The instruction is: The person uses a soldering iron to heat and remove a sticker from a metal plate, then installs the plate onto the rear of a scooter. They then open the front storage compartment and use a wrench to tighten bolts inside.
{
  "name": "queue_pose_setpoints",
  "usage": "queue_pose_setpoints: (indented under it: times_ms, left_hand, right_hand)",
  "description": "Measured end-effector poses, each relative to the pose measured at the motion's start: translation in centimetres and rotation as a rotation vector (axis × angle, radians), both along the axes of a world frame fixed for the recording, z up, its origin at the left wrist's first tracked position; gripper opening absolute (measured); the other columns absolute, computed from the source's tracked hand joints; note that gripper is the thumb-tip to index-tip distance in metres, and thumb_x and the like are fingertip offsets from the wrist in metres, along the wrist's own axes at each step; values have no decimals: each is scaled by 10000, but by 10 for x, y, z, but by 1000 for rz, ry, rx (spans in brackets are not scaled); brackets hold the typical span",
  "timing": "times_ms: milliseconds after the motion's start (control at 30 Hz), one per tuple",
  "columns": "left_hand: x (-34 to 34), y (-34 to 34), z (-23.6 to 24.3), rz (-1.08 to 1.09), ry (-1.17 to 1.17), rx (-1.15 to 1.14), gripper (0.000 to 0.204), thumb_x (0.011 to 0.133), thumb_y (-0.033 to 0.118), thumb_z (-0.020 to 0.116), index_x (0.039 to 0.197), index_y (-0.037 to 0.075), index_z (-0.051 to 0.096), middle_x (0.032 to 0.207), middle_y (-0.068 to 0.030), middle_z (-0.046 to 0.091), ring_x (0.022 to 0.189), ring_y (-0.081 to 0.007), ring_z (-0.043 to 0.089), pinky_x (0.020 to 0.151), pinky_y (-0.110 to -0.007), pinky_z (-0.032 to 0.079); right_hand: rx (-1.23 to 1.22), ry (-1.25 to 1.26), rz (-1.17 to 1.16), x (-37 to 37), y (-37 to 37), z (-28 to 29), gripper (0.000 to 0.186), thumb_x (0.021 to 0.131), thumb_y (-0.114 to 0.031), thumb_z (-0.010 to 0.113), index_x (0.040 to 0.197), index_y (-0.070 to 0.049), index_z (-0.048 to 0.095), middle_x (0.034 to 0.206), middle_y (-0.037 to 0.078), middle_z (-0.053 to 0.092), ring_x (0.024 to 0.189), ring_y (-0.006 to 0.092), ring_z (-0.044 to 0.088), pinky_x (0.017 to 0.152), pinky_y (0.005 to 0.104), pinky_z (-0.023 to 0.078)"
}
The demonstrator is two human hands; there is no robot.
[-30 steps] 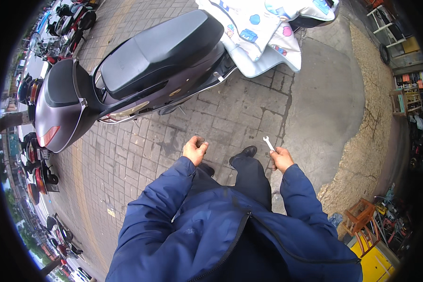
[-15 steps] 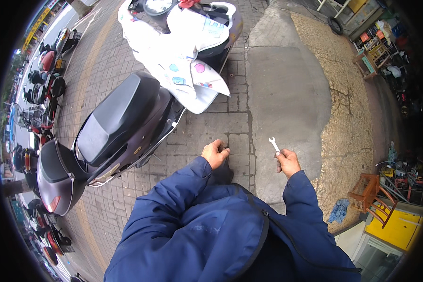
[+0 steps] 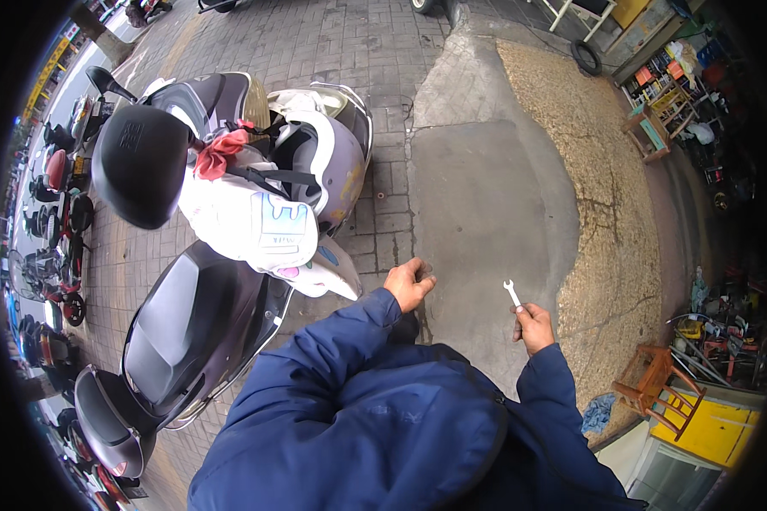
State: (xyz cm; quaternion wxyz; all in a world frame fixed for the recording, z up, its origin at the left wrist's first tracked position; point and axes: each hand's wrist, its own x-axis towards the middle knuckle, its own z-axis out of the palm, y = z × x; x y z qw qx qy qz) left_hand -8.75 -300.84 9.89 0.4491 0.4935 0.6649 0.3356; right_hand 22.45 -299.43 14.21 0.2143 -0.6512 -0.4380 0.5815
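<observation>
My right hand [image 3: 534,329] is closed around the lower end of a small silver open-ended wrench [image 3: 513,294]. The jaw of the wrench points up and away from me. In front of my body, my left hand [image 3: 410,285] has its fingers curled together; whatever they may hold is too small or hidden to make out. To the left of it stands a grey scooter [image 3: 179,315] with a dark seat. A white printed cover [image 3: 247,217] with a red bow [image 3: 222,154] drapes over its front. Beside the cover hangs a lilac helmet [image 3: 343,166] with a white rim. Neither hand touches the scooter.
Brick paving [image 3: 315,60] meets a grey concrete strip [image 3: 494,196] ahead of me. On the right are a wooden chair [image 3: 656,387], a blue rag [image 3: 598,413], a yellow-topped cabinet [image 3: 716,430] and cluttered tools. A tyre [image 3: 585,57] lies far right. Parked motorbikes line the left.
The view has shifted forward along the scooter, bringing its mirror, helmet and red bow fully into sight. My right hand still holds the wrench, and my left fingers remain curled.
</observation>
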Motion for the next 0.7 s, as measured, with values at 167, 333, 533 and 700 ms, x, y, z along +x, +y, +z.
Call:
queue_pose_setpoints:
  times_ms: [167, 333, 533, 700]
  left_hand:
    - [-44, 68, 2, 113, -21, -64, 400, 794, 296, 687, 1019, -27, 612, 825, -205, 662, 789, -339, 659, 716, -408, 510]
    - [-86, 103, -61, 300, -18, -66, 363, 816, 259, 699, 999, -28, 574, 787, -122, 612, 727, -204, 589, 679, -350, 480]
    - [-89, 131, -127, 783, 92, -298, 349, 800, 225, 707, 1021, -16, 585, 863, -117, 605, 813, -196, 574, 741, -336, 469]
    - [-76, 176, -126, 1379, -154, -269, 338, 815, 170, 681, 1072, -16, 563, 817, -32, 534, 742, -138, 513, 707, -287, 454]
  right_hand:
    - [21, 13, 173, -55, 130, 1, 217, 941, -159, 549, 932, 40, 638, 606, 20, 497, 449, 118, 489, 425, 283, 418]
    - [12, -16, 459, -152, 279, -11, 218, 936, -163, 548, 946, 34, 641, 618, 12, 502, 462, 113, 506, 443, 289, 429]
    - [67, -27, 1033, -313, 460, -25, 218, 913, -173, 572, 989, 14, 654, 625, 50, 569, 508, 126, 535, 495, 310, 422]
    - [290, -51, 1529, -482, 539, 8, 236, 883, -207, 590, 1008, -20, 662, 679, 132, 611, 640, 220, 589, 621, 354, 452]
